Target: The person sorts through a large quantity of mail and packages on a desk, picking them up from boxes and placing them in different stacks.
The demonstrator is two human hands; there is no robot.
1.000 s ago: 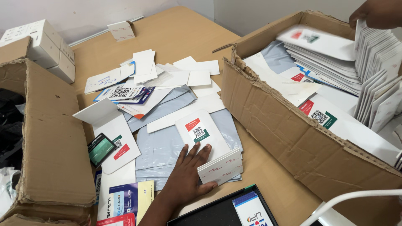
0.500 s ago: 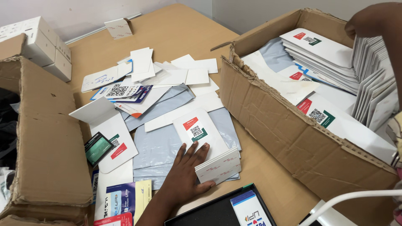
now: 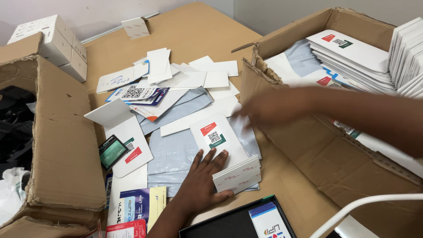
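Left hand (image 3: pixel 203 185) lies spread flat beside the small card stack (image 3: pixel 237 175), while the blurred right hand (image 3: pixel 264 108), grip unclear, hovers just right of the white envelope (image 3: pixel 217 140).

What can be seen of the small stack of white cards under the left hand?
The stack of white cards is a short pile of thin, stiff-looking white sheets, slightly fanned so their edges show as layers. Small red print marks the top card. It lies flat and skewed on the grey plastic mailers, overlapping the lower edge of a white card with a red and green label. The left hand rests against its left side, thumb along the near edge, fingers spread flat beside it. The blurred right hand is clear of it.
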